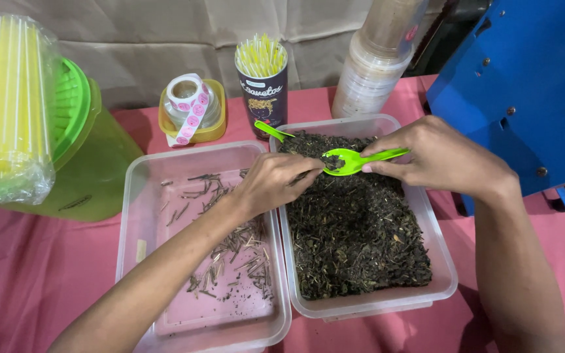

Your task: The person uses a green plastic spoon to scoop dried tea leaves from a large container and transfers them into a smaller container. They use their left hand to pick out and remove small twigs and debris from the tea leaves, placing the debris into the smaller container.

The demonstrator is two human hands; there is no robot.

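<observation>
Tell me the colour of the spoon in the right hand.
Bright green spoon, held by the right hand; head view.

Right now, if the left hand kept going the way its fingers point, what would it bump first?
Probably the green plastic spoon. The left hand points right, fingertips nearly at the spoon's bowl, which the right hand holds above the dried leaves. Depth is unclear.

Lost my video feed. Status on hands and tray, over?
Right hand holds green spoon. Left hand picks at its bowl. Both over tray of dried leaves. Nothing in the way.
</observation>
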